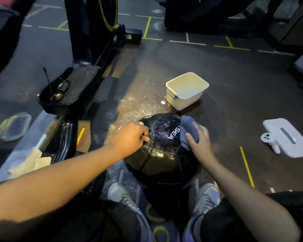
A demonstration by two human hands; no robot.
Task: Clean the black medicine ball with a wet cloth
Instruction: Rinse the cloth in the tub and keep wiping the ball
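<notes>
You are partway through the wipe, by the look of it. The black medicine ball (162, 151) sits on the wet floor (234, 95) between your shoes, and its upper face glistens with water and streaks, so that part seems to have had the cloth over it already. The lower flanks, toward your feet, look darker and duller, and the underside is hidden, so I judge those are yet to do; you would have to roll the ball to reach them. Beyond the ball, on its far right, stands the cream tub (186, 90), presumably your water supply, with drops spilled on the floor near it. On the ball's upper right shoulder lies the blue cloth (188, 131), bunched under your right hand (200, 142), which presses it flat with spread fingers. Your left hand (132, 137) rests at the ball's upper left with its fingers curled; whether it pinches something small there I cannot tell.
</notes>
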